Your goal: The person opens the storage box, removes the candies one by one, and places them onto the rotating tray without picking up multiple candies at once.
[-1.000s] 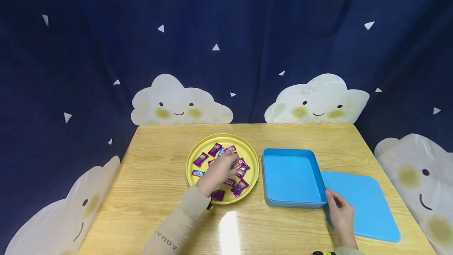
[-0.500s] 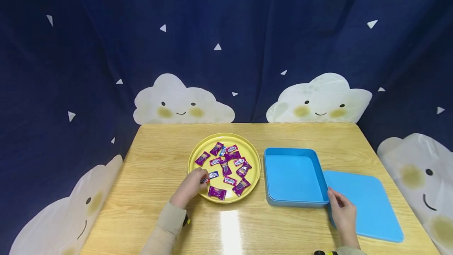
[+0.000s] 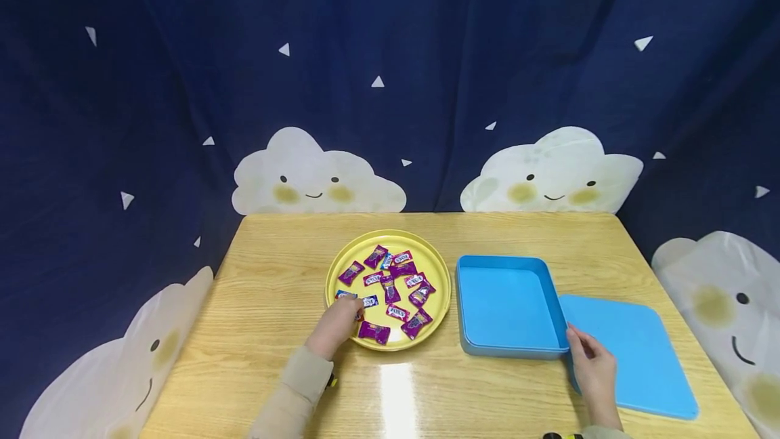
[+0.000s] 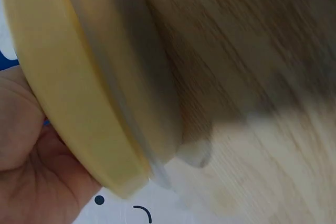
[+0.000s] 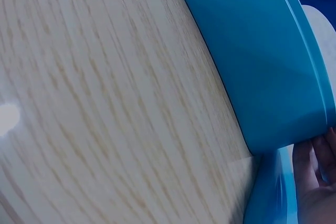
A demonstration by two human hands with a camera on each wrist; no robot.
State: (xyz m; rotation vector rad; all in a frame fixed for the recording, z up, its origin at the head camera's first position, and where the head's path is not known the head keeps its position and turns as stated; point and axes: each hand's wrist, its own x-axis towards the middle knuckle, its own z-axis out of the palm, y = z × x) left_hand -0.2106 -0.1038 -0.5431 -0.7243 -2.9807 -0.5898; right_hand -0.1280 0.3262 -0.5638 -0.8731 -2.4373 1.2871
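In the head view, a round yellow tray (image 3: 440, 303) holds several wrapped candies, some purple (image 3: 374, 332) and others smaller in red or blue wrappers. My left hand (image 3: 336, 326) reaches over its front-left rim, and its fingertips pinch a small red candy (image 3: 359, 316). In the left wrist view the yellow tray's side (image 4: 68, 77) hides those fingertips. To the right stands an open square blue box (image 3: 512, 307) with a bare floor. My right hand (image 3: 594, 368) grips its front-right corner with thumb and fingers; the right wrist view shows fingers (image 5: 307, 166) against that corner.
A flat blue lid (image 3: 646, 364) lies on the wooden table (image 3: 274, 276) right of the box, partly beneath my right hand. Behind the table hangs a dark blue curtain (image 3: 341, 32) with white cloud shapes.
My left hand has left the tray's middle for its front-left edge, then slid slightly right with the red candy. My right hand stays at the box corner.
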